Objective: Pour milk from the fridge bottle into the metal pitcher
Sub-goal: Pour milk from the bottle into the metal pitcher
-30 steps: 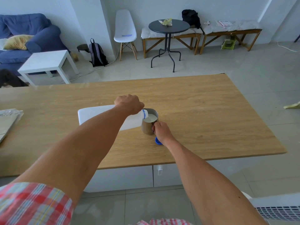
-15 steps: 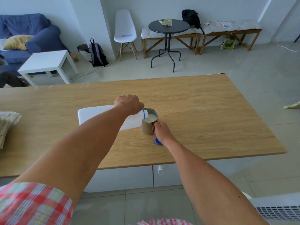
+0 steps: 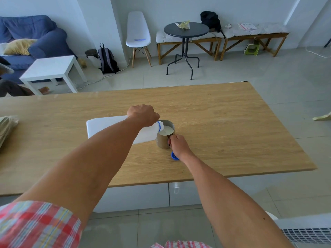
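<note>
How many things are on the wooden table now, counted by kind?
Milk bottle, held tipped above the table: 1
Metal pitcher: 1
Blue cap: 1
Bundle at the left edge: 1
Total: 4

Soft, even daylight is filling the room, leaving only faint shadows; wide-angle distortion is bending the worktop (image 3: 232, 122) edges, and the sleeve (image 3: 35, 224) is blurring.

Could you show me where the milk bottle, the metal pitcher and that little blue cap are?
milk bottle (image 3: 107, 127): head view, on its white side near the base.
metal pitcher (image 3: 162, 141): head view, on its outer metal wall below the rim.
blue cap (image 3: 173, 155): head view, on its visible left edge beside the wrist.
</note>
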The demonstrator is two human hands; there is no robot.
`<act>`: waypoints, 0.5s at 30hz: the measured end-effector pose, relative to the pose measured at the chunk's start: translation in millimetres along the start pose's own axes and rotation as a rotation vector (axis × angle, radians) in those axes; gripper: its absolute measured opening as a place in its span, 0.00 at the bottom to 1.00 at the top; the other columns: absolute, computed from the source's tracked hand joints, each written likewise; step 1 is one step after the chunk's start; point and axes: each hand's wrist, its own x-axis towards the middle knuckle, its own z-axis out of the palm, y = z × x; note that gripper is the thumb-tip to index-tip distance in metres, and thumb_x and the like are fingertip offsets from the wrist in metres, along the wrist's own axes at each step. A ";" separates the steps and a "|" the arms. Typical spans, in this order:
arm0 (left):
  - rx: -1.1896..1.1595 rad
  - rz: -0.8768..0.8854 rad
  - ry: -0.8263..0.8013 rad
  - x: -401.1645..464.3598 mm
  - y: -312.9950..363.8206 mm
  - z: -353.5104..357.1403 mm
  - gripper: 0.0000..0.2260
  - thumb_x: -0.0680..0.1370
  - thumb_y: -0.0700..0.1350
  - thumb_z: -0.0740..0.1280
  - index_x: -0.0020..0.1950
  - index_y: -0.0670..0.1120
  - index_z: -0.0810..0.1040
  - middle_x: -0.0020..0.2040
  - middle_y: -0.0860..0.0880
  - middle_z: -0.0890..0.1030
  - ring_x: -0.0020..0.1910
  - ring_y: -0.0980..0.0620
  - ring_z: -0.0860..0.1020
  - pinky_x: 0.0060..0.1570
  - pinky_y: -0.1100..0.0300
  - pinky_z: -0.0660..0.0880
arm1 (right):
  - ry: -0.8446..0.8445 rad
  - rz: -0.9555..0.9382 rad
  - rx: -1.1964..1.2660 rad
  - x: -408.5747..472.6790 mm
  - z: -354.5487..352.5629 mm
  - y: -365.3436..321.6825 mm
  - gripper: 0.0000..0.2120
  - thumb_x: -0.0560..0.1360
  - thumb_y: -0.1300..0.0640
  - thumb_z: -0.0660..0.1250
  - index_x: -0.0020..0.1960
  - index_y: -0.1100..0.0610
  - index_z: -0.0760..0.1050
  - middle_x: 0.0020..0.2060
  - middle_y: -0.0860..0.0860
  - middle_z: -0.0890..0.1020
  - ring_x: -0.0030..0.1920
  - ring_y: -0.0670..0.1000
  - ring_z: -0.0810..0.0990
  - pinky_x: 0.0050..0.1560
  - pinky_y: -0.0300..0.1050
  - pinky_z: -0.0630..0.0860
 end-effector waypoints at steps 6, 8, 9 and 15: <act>0.010 -0.001 0.006 0.2 0.7 0.2 0.15 0.81 0.52 0.57 0.41 0.46 0.74 0.41 0.47 0.77 0.35 0.48 0.73 0.34 0.58 0.65 | -0.003 0.000 -0.005 -0.1 0.6 0.1 0.14 0.82 0.59 0.53 0.39 0.57 0.69 0.31 0.51 0.70 0.33 0.49 0.66 0.37 0.47 0.63; 0.012 -0.001 0.005 0.0 0.8 0.2 0.14 0.82 0.52 0.57 0.42 0.46 0.75 0.41 0.47 0.77 0.35 0.49 0.73 0.33 0.58 0.65 | -0.003 -0.003 -0.005 -0.3 0.4 0.0 0.15 0.82 0.59 0.53 0.38 0.56 0.69 0.31 0.50 0.70 0.33 0.49 0.66 0.37 0.47 0.63; 0.012 -0.003 0.004 0.1 0.9 0.2 0.14 0.82 0.52 0.57 0.42 0.46 0.75 0.41 0.47 0.77 0.35 0.49 0.73 0.33 0.57 0.65 | -0.004 -0.003 -0.007 -0.4 0.1 -0.2 0.15 0.82 0.59 0.53 0.38 0.56 0.69 0.31 0.50 0.70 0.33 0.49 0.66 0.37 0.47 0.63; 0.020 0.001 0.007 1.1 1.2 0.7 0.15 0.82 0.52 0.57 0.44 0.46 0.76 0.41 0.47 0.78 0.35 0.48 0.73 0.34 0.57 0.65 | -0.005 0.005 -0.009 -0.1 0.0 -0.2 0.15 0.82 0.59 0.53 0.38 0.56 0.69 0.32 0.50 0.71 0.33 0.49 0.66 0.38 0.47 0.63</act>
